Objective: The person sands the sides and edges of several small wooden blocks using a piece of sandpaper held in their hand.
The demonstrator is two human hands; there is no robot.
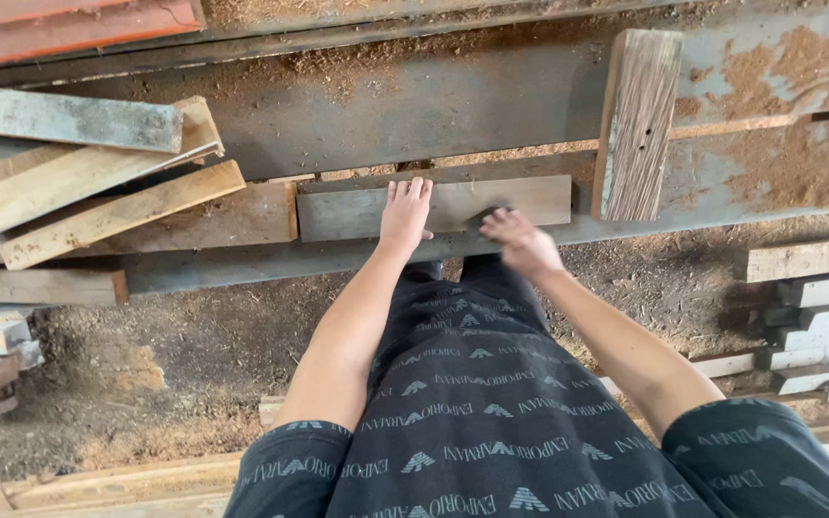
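Both hands rest on a grey plank [434, 207] lying across the sawdust-covered metal desk [414, 115]. The left hand [406, 213] lies flat, fingers straight. The blurred right hand [518, 238] touches the plank's lower edge; its grip cannot be told. An upright wooden block [635, 125] stands just right.

Scrap wood and sawdust all around me

Pale planks [88, 187] pile up at my left; a short upright board [637, 125] stands ahead; sawdust [779, 163] coats the metal bench [434, 105].
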